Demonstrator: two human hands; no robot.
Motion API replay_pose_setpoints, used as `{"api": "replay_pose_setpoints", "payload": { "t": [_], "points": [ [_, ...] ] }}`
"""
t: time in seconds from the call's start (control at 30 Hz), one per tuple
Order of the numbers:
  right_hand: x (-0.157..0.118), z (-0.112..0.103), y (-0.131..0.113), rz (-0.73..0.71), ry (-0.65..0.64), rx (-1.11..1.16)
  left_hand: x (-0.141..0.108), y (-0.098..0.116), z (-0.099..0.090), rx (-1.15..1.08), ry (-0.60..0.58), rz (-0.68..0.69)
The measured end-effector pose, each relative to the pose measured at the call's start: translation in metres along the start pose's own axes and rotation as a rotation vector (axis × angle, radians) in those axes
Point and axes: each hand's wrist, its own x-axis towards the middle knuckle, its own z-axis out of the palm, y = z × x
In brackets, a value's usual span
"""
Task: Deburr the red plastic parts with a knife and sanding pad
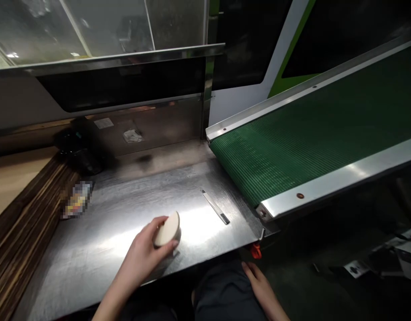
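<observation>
My left hand [150,247] grips a pale, cream-coloured rounded piece [168,229] between thumb and fingers, just over the front part of the shiny metal table [101,249]. The piece is tilted, with a flat face showing. My right hand [259,281] rests beside my dark-clothed leg, below the table edge; its fingers are close together and nothing shows in them. A slim silver cutter [215,207] lies on the table, right of the held piece.
A green ribbed conveyor belt [279,151] with metal rails slopes up to the right. Stacked brown cardboard [27,214] lines the left side, near a black object [80,149] and a blurred colourful packet [78,199]. An orange item [255,250] hangs at the table corner.
</observation>
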Motion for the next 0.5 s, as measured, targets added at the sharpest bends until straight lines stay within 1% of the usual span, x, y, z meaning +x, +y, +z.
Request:
{"api": "replay_pose_setpoints", "payload": {
  "t": [0.07,0.1,0.17,0.2,0.27,0.37,0.43,0.5],
  "points": [
    [-0.008,-0.005,0.005,0.025,0.046,0.039,0.028,0.001,-0.007,0.04,0.069,0.026],
    [-0.009,-0.008,0.006,0.04,0.073,0.068,0.037,0.001,-0.007,0.047,0.087,0.034],
    [-0.006,-0.012,0.006,0.046,0.132,0.114,0.047,0.005,0.003,0.055,0.079,0.066],
    [-0.001,-0.014,0.005,0.041,0.157,0.133,0.048,0.01,0.012,0.058,0.053,0.096],
    [0.012,-0.015,0.002,0.017,0.18,0.155,0.047,0.024,0.038,0.061,-0.033,0.183],
    [0.033,-0.012,-0.007,-0.037,0.133,0.141,0.052,0.05,0.085,0.089,-0.133,0.351],
    [0.04,-0.008,-0.013,-0.07,0.083,0.105,0.062,0.062,0.111,0.119,-0.146,0.416],
    [0.039,-0.007,-0.019,-0.095,0.059,0.063,0.073,0.067,0.128,0.144,-0.129,0.45]
  ]
}}
